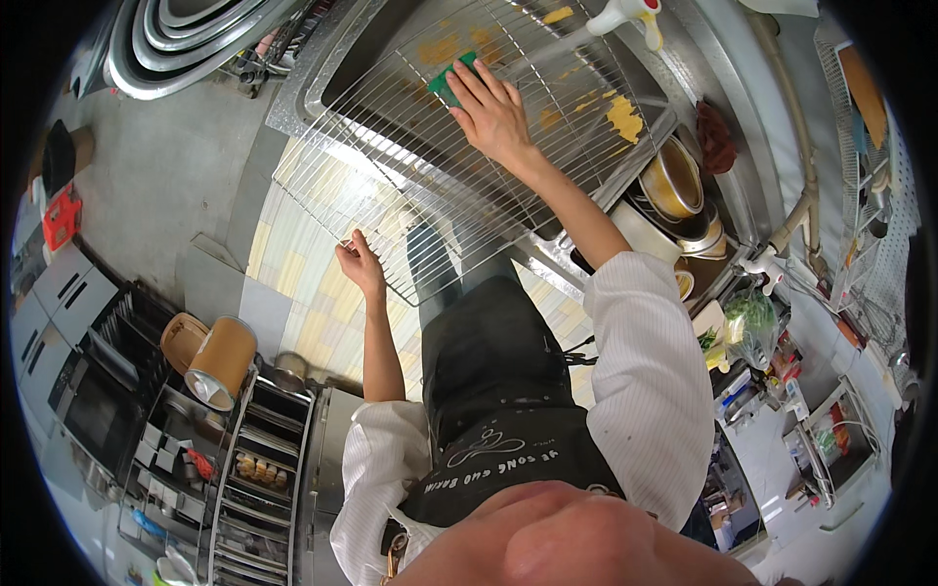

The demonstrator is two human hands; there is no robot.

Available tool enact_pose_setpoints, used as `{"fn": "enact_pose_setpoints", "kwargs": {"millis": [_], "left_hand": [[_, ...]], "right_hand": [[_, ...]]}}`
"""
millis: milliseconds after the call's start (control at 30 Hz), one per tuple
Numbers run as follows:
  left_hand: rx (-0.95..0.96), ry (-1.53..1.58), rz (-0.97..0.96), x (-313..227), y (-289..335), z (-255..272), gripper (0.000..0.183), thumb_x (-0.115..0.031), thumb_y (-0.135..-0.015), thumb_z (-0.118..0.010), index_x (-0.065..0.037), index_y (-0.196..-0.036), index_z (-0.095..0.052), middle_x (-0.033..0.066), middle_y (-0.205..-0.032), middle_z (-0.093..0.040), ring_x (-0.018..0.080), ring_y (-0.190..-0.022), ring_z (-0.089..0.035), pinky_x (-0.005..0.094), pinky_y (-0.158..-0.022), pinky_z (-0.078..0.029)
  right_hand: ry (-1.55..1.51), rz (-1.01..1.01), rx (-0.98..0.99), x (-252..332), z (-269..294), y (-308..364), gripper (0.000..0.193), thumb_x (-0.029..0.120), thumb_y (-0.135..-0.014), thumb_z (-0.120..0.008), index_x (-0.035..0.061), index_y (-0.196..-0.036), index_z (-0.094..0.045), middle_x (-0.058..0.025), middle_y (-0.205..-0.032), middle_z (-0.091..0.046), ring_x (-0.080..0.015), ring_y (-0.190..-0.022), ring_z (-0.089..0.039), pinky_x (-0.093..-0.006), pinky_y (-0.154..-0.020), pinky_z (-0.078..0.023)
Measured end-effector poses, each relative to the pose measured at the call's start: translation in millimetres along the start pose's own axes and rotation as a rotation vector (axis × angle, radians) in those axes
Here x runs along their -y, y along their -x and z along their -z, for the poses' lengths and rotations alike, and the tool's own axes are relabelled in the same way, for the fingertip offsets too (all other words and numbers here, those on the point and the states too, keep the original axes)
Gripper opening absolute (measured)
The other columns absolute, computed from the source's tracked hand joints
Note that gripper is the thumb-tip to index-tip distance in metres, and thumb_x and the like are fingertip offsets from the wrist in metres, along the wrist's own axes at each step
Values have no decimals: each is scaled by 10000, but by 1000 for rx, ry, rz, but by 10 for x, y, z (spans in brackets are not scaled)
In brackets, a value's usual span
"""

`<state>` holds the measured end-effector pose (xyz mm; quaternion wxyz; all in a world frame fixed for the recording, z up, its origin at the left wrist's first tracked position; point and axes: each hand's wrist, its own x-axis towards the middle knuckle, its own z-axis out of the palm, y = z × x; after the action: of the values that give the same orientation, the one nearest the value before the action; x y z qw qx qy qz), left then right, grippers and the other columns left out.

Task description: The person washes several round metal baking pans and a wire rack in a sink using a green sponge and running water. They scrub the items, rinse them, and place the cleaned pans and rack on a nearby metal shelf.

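Note:
A large wire cooling rack (391, 186) lies tilted across the front edge of a steel sink (342, 73), its near part jutting out over the floor. My left hand (361, 264) is closed round the rack's near left edge. My right hand (493, 112) presses a green scouring pad (454, 80) onto the wires over the basin; its fingers lie along the pad. Below the wires, yellowish scraps (623, 119) lie on the sink bottom. A white tap (625, 18) reaches in above the rack's far right corner.
Several round pans (672, 181) stand right of the sink, by a dark red cloth (716, 139). Large nested metal rings (186, 49) hang at the upper left. Behind on the left are a tray rack (259, 479) and a tan cylindrical container (222, 363). Pipes (806, 146) run along the right wall.

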<state>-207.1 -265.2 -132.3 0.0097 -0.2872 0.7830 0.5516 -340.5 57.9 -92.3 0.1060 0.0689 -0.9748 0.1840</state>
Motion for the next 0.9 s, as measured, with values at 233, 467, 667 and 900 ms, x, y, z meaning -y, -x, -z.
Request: {"fn": "enact_pose_setpoints", "kwargs": {"millis": [233, 467, 667, 900], "left_hand": [[-23, -24, 31, -247, -138, -123, 401, -357, -939, -656, -63, -789, -429, 7, -639, -485, 67, -479, -423, 240, -423, -364], [-20, -99, 0, -74, -397, 236, 406, -361, -944, -644, -39, -809, -436, 37, -700, -502, 78, -502, -440, 242, -427, -373], [98, -176, -21, -232, -522, 514, 348, -353, -960, -619, -49, -862, -481, -12, -608, -460, 54, -475, -402, 238, -413, -319], [115, -186, -34, -273, -454, 672, 344, -345, -971, -608, -62, -841, -463, -35, -558, -420, 44, -440, -360, 233, -397, -296]], "right_hand": [[54, 50, 15, -241, -109, -212, 522, 368, -969, -535, 158, -1440, -452, 2, -1522, -389, -239, -1416, -326, -446, -1123, -290], [125, -326, 464, -1079, 276, -687, 528, 395, -999, -434, 116, -1446, -421, -128, -1490, -404, -309, -1382, -360, -455, -1104, -325], [110, -556, 44, -1730, -271, -335, 528, 370, -1004, -428, 91, -1452, -407, -207, -1374, -517, -392, -1242, -501, -461, -1016, -401], [-194, -419, -107, -917, -368, -204, 436, 137, -987, -462, 100, -1422, -456, -210, -1408, -469, -350, -1309, -465, -442, -1049, -437]]}}
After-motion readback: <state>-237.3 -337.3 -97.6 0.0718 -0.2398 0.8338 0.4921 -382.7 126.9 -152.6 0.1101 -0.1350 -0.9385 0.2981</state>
